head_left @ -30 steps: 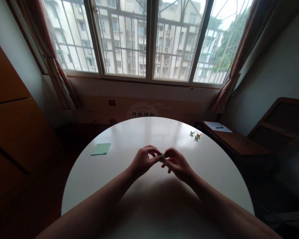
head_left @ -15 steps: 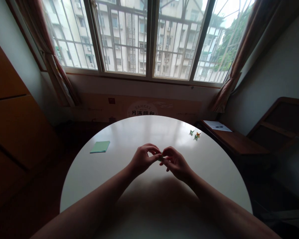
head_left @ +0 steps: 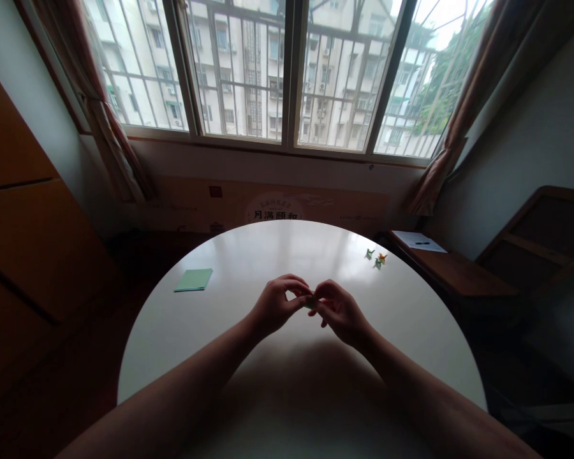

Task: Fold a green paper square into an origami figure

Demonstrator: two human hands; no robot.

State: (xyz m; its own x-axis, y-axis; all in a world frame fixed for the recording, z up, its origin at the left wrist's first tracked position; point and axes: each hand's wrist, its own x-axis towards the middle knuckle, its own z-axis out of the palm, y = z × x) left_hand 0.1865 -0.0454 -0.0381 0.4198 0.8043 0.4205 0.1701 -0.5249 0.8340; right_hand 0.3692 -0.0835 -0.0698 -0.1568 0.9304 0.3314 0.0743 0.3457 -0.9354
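Observation:
Between my fingertips is a small piece of folded green paper [head_left: 310, 305], mostly hidden by the fingers. My left hand [head_left: 282, 303] pinches it from the left, thumb and fingers closed together. From the right, my right hand [head_left: 338, 310] grips the same paper between thumb and forefinger, its other fingers curled below. Both hands are above the middle of the white table. Off to the left lies a stack of green paper squares [head_left: 193, 280]. Toward the right back edge sit small folded paper figures, green ones [head_left: 370, 254] and an orange one [head_left: 382, 258].
The round white table [head_left: 249, 248] fills the space before me. Right of it stands a wooden chair or bench [head_left: 440, 271] with a white sheet [head_left: 411, 238] and a pen [head_left: 423, 243]. A long printed box [head_left: 182, 201] lies behind, under the barred window.
The view has shifted very slightly. Both hands keep their pinch on the green paper, with only a small movement of the fingers.

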